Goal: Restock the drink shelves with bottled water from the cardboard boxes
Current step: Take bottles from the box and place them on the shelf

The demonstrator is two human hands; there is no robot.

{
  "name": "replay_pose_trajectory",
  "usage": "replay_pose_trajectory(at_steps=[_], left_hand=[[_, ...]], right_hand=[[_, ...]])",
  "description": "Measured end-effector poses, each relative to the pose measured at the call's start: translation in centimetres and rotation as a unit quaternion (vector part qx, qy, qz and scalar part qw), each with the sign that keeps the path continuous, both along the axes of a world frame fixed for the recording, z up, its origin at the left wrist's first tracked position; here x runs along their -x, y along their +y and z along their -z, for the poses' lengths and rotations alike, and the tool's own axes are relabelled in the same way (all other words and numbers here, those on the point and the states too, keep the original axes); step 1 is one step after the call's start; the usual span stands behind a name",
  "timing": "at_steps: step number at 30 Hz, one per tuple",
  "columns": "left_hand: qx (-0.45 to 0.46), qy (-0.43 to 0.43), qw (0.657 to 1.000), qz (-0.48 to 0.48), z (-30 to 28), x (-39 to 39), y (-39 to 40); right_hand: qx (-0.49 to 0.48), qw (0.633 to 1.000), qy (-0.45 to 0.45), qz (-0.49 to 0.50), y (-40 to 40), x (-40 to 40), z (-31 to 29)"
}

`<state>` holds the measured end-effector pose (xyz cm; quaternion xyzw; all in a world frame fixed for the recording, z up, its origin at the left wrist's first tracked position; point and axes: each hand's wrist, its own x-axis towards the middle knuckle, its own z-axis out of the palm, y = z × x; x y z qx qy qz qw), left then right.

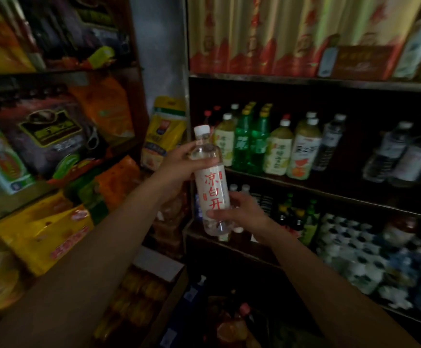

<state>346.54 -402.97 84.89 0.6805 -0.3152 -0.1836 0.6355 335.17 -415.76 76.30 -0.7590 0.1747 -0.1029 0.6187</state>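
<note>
Holding the water bottle upright in front of the drink shelf, the left hand is gripping its shoulder while the right hand is cupping its base. Pushing it in carelessly risks toppling the crowded tea bottles.

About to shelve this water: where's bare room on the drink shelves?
Middle shelf: a dark gap between the dark-labelled bottle and the clear water bottles to its right. Its left end, with the green soda bottles, is packed; the lower shelf is crowded.
</note>
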Motion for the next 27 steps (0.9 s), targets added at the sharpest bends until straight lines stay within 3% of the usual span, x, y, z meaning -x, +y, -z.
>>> replay_pose_trajectory(at_steps=[10, 18, 27], left_hand=[[0.004, -0.098, 0.980, 0.176, -4.8, 10.1, -14.6], [0.002, -0.120, 0.948, 0.295, -4.4, 18.1, -29.4], [-0.028, -0.118, 0.903, 0.412, -1.1, 28.3, -48.6]], right_hand=[[0.100, 0.983, -0.029, 0.149, -11.8, 12.9, -4.9], [0.128, 0.955, -0.020, 0.265, -24.1, 23.0, -3.3], [0.168, 0.895, 0.031, 0.412, -38.3, 34.5, -0.1]])
